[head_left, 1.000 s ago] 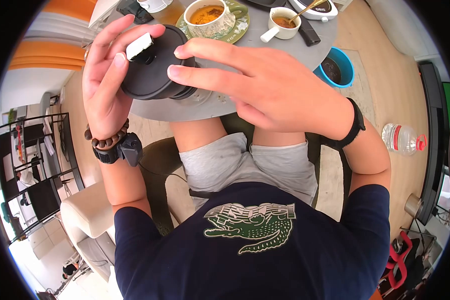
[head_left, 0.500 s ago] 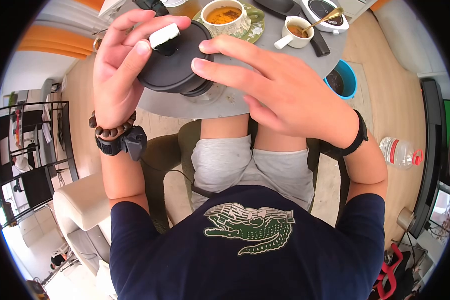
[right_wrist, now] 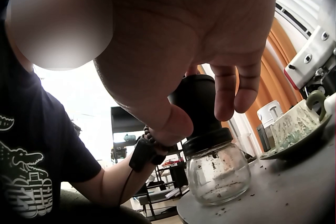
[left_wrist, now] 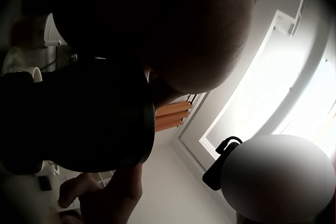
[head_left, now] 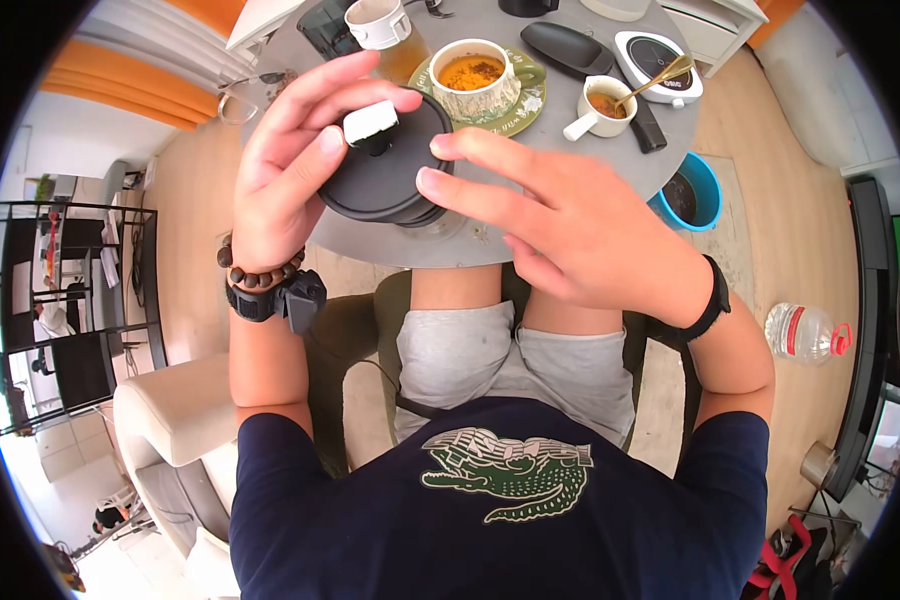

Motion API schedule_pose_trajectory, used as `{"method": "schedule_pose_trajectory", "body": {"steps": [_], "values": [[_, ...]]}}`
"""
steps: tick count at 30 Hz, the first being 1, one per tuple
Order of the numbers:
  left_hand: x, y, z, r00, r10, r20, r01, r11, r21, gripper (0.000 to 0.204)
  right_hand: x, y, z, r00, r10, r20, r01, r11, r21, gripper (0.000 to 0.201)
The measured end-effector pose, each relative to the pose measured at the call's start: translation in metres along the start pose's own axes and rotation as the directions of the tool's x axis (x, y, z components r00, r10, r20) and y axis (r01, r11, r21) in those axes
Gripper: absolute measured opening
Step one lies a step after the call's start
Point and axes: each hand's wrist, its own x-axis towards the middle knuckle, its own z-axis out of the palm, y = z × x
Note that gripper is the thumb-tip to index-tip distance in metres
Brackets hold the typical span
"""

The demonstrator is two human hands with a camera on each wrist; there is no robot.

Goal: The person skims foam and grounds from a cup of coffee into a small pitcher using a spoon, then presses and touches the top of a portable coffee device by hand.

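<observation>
A black hand coffee grinder (head_left: 385, 185) stands on the grey table, its round lid facing up in the head view. In the right wrist view its glass jar (right_wrist: 219, 176) shows below, with brown bits inside. My left hand (head_left: 290, 170) curls over the lid's far left side, thumb and forefinger against the small white-topped piece (head_left: 370, 122) at its middle. From the right, my right hand (head_left: 580, 220) reaches in with two extended fingers, their tips at the lid's edge. The left wrist view is mostly dark, with the grinder's body (left_wrist: 105, 124) in silhouette.
Behind the grinder are a cup of orange-brown drink (head_left: 470, 75) on a green saucer (head_left: 515, 118), a small white cup (head_left: 602, 108) with a gold spoon (head_left: 660, 75), and a white scale (head_left: 650, 58). A blue bucket (head_left: 708, 190) stands beside the table. Crumbs dot the tabletop (right_wrist: 294, 192).
The head view has shifted, so hands, grinder and table sit further right and lower than half a second ago. Both hands keep nearly the same pose at the grinder.
</observation>
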Motion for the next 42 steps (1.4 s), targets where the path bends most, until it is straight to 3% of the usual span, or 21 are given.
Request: {"method": "schedule_pose_trajectory", "body": {"steps": [10,17,29,31,34,37,42], "values": [[0.0,-0.003,-0.001,0.999,0.006,-0.041,-0.011,0.993,-0.121,0.031,0.002,-0.002,-0.006,1.0,0.01,0.021,-0.01,1.0,0.007,0.098],[0.002,-0.003,0.001,0.996,0.039,-0.074,-0.047,0.994,-0.103,0.024,0.002,-0.001,-0.007,0.999,0.004,0.033,-0.004,1.0,0.014,0.097],[0.003,0.009,0.014,0.96,0.042,-0.276,-0.016,0.995,0.094,0.043,0.004,-0.003,-0.009,0.999,0.015,0.046,-0.016,1.0,0.016,0.097],[0.003,0.009,0.019,0.922,0.126,-0.365,0.006,0.941,0.34,0.048,0.005,-0.003,-0.007,0.999,0.007,0.043,-0.007,1.0,0.009,0.097],[0.003,0.011,0.038,0.863,0.194,-0.467,0.037,0.896,0.442,0.049,0.004,-0.005,-0.007,0.999,0.018,0.048,-0.018,1.0,0.0,0.096],[0.006,0.011,0.046,0.841,0.303,-0.448,0.014,0.817,0.577,0.047,0.005,-0.005,-0.009,0.999,0.019,0.046,-0.018,1.0,-0.024,0.095],[0.006,0.011,0.04,0.915,0.216,-0.34,-0.063,0.911,0.408,0.034,0.005,-0.005,-0.009,0.998,0.019,0.062,-0.016,0.999,-0.039,0.096]]}}
